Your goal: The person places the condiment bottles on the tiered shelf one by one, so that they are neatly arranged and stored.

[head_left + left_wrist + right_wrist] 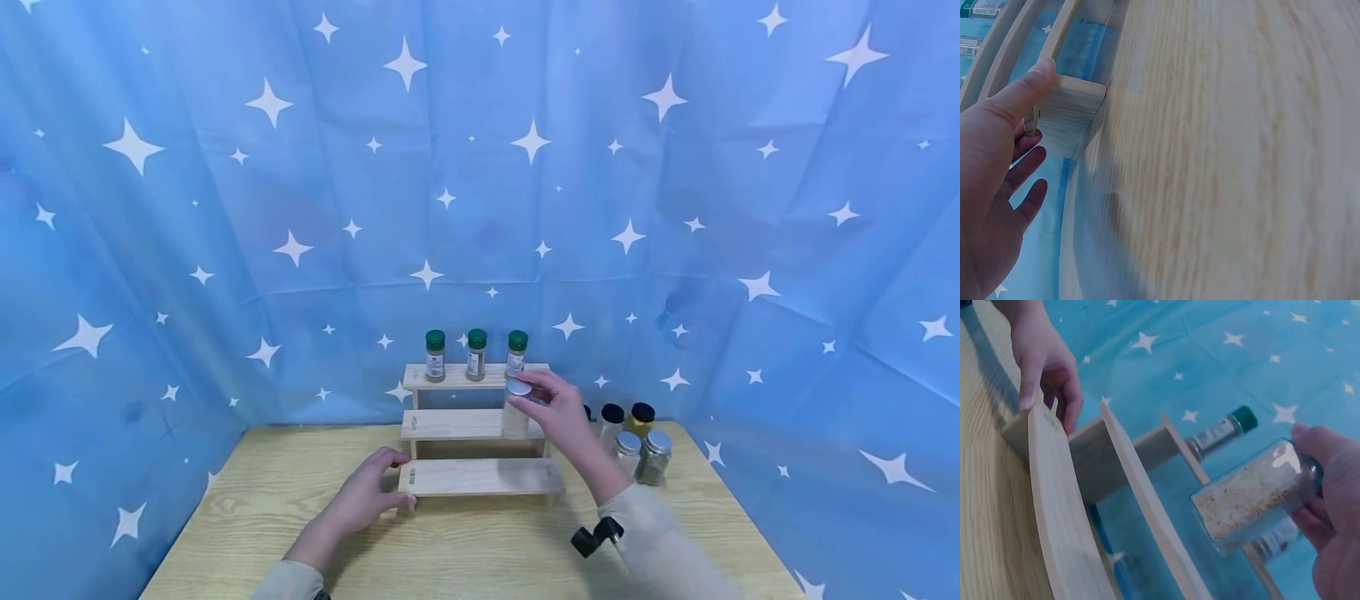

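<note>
A three-step wooden spice rack (480,477) stands on the table. My left hand (365,493) grips the left end of its lowest step, thumb at the front edge and index finger behind. In the left wrist view the other fingers of that hand (991,162) are spread. My right hand (562,417) holds a clear glass spice jar (1250,494) by its silver lid, at the right end of the middle step. Pale, speckled grains fill the jar. Whether its base touches the step, I cannot tell. Several green-capped spice bottles (476,357) stand spaced along the top step.
To the right of the rack, several more jars are grouped: black-lidded ones (611,425), one with yellow contents (641,423), and silver-lidded ones (655,460). My right forearm partly hides this group. A blue star-patterned curtain (480,208) surrounds the wooden table (300,475).
</note>
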`<state>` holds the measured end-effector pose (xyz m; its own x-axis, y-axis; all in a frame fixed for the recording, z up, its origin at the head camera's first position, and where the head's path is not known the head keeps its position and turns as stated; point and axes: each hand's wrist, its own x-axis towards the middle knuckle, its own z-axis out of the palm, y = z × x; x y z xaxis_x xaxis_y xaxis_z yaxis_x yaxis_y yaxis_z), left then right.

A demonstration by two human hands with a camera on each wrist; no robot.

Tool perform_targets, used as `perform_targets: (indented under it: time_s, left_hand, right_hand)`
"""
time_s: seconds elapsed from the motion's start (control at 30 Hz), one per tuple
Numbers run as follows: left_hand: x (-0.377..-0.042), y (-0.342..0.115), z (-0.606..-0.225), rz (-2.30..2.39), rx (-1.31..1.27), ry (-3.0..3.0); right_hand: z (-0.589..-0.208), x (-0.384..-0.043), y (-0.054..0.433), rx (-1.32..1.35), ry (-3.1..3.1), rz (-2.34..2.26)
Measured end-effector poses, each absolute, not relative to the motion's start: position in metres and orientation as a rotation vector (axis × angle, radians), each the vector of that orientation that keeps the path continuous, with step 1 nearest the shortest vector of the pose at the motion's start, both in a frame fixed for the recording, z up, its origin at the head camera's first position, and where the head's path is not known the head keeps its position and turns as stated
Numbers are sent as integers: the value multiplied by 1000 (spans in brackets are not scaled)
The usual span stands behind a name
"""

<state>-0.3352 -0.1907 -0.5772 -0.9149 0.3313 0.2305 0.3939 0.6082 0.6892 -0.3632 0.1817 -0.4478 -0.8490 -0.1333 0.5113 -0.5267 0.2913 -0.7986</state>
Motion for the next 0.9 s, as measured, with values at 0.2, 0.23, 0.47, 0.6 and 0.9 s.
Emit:
perform_targets:
  time_s: [0.2,0.23,0.47,0.6,0.9]
  left_hand:
    - [-336,-191,-577,-1216,-619,-2745]
    - [-336,-190,-577,-1221,-611,-2748]
    - [-337,-192,-579,-1211,-621,-2762]
    - [-338,-191,-579,-1210,-611,-2762]
    - [-339,-192,-578,-1221,-614,-2754]
  right_hand:
    - [-448,-376,151,574,-2245,1646]
    - [-448,-378,146,582,-2250,1646]
    - [-452,-389,116,651,-2251,1645]
    - [-452,-392,102,681,-2233,1644]
    - [-453,-399,79,725,-2234,1648]
